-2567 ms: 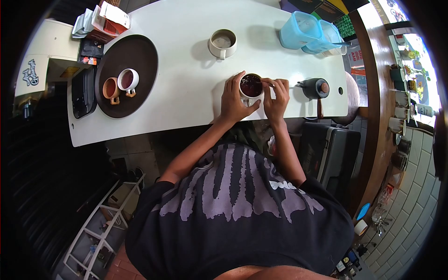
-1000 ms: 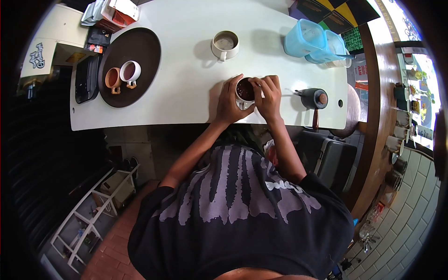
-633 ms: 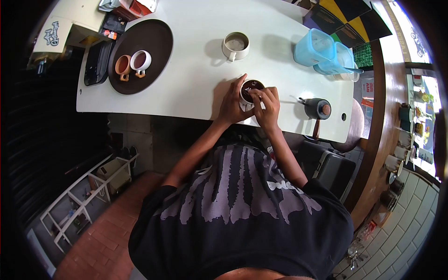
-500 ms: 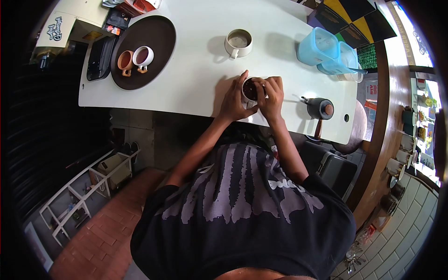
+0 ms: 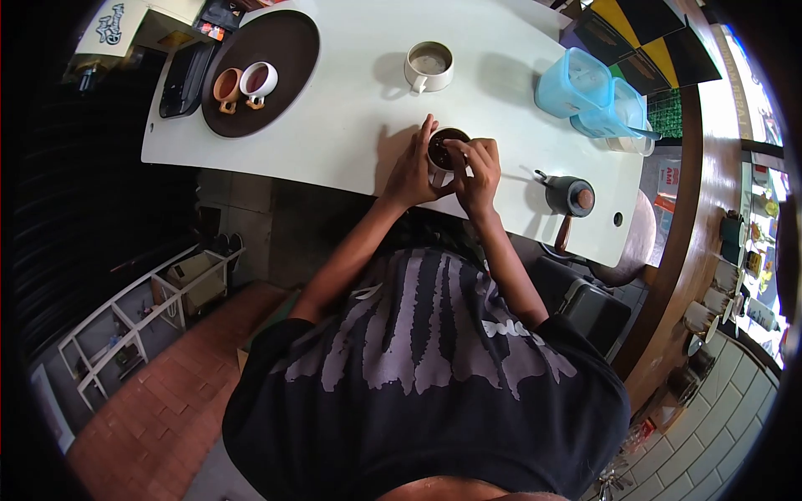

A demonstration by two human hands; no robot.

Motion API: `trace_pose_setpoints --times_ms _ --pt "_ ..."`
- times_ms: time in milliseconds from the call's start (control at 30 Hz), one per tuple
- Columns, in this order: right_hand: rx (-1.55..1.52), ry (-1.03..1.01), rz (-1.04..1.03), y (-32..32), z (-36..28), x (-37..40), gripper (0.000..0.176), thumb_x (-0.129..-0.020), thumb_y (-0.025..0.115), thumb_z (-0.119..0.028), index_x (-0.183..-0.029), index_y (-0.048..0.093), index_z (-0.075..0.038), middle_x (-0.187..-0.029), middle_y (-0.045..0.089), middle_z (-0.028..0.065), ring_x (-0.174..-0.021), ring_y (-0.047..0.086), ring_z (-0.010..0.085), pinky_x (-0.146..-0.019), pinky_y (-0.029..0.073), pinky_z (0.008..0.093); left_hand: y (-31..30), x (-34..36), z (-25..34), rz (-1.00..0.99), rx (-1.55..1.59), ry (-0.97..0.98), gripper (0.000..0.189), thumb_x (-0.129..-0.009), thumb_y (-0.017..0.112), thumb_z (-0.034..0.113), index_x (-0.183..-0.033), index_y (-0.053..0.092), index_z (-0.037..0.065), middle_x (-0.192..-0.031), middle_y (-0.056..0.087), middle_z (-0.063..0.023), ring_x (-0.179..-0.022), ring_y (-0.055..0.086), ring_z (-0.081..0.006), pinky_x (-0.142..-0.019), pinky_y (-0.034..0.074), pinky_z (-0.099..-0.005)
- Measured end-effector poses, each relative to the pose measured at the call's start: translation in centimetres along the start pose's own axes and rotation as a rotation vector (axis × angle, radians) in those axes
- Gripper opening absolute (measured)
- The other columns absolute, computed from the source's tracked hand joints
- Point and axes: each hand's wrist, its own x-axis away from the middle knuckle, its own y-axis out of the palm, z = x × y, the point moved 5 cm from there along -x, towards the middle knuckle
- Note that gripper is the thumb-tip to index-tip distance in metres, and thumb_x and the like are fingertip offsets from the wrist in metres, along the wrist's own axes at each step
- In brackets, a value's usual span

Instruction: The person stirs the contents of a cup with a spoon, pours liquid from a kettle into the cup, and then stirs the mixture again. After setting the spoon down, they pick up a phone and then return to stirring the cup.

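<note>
A white cup (image 5: 439, 178) with a dark, speckled drink inside stands near the table's front edge. My left hand (image 5: 408, 174) is cupped along its left side, the fingers pointing up past the rim and the thumb in front. Over the right of the rim is my right hand (image 5: 479, 174), its fingers bent in a pinch above the dark drink. Anything between those fingertips is too small to make out. Farther back sits a larger white mug (image 5: 429, 67) with a pale grey inside.
On the left, a dark oval tray (image 5: 288, 63) bears an orange cup (image 5: 225, 88) and a white cup (image 5: 258, 79). To the right are a black long-handled pot (image 5: 570, 196), light-blue containers (image 5: 573, 82) and a black-and-yellow box (image 5: 643, 46). The white table's (image 5: 284, 154) front edge is close to me.
The right hand's fingers have drawn into a pinch over the cup, and the left fingers are straighter along its side. The whole view has shifted slightly.
</note>
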Motion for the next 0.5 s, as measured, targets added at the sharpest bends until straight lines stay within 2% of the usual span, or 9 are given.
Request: trace_pose_setpoints --times_ms 200,333,500 --pt "0.106 -0.030 0.042 -1.1 0.1 -0.3 0.024 -0.080 0.074 0.007 -0.100 0.075 -0.006 -0.079 0.062 0.0072 -0.079 0.053 0.0274 -0.071 0.046 0.0392 -0.9 0.6 -1.2 -0.004 -0.031 -0.049 0.130 -0.074 0.091 0.043 -0.162 0.008 -0.004 -0.148 0.044 -0.0316 -0.136 0.050 -0.0432 -0.110 0.048 -0.0481" --pt "0.049 0.000 0.001 -0.8 -0.7 0.7 0.021 -0.080 0.075 0.006 -0.097 0.076 -0.005 -0.079 0.064 0.0068 -0.078 0.054 0.0270 -0.070 0.045 0.0384 -0.8 0.8 -1.1 0.023 -0.070 -0.007 0.128 -0.075 0.090 0.042 -0.162 0.008 -0.004 -0.149 0.043 -0.0318 -0.136 0.050 -0.0437 -0.110 0.048 -0.0483" --pt "-0.021 -0.022 -0.036 1.0 -1.0 0.2 0.028 -0.077 0.077 0.005 -0.101 0.076 -0.009 -0.084 0.067 0.0038 -0.084 0.056 0.0268 -0.074 0.049 0.0375 -0.8 1.0 -1.6 -0.014 -0.049 0.021 0.126 -0.076 0.090 0.040 -0.161 0.009 -0.005 -0.149 0.043 -0.0316 -0.136 0.049 -0.0450 -0.110 0.048 -0.0483"
